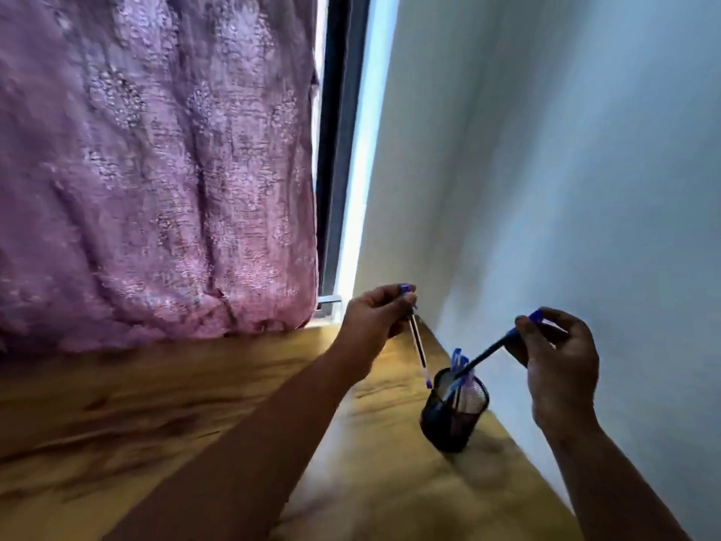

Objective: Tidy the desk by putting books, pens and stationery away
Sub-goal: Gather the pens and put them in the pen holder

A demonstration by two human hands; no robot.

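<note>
A black mesh pen holder [452,417] stands on the wooden desk [164,415] close to the white wall, with several blue pens inside. My left hand [376,316] pinches a clear blue-capped pen [418,347] that hangs tip down just left of the holder's rim. My right hand [558,353] grips a dark pen with a blue cap [485,355]. This pen slants down to the left and its lower end dips into the holder's mouth.
A pink patterned curtain [156,169] hangs behind the desk on the left. A dark window frame [335,150] runs beside it. The white wall [565,169] borders the desk's right edge, right behind the holder.
</note>
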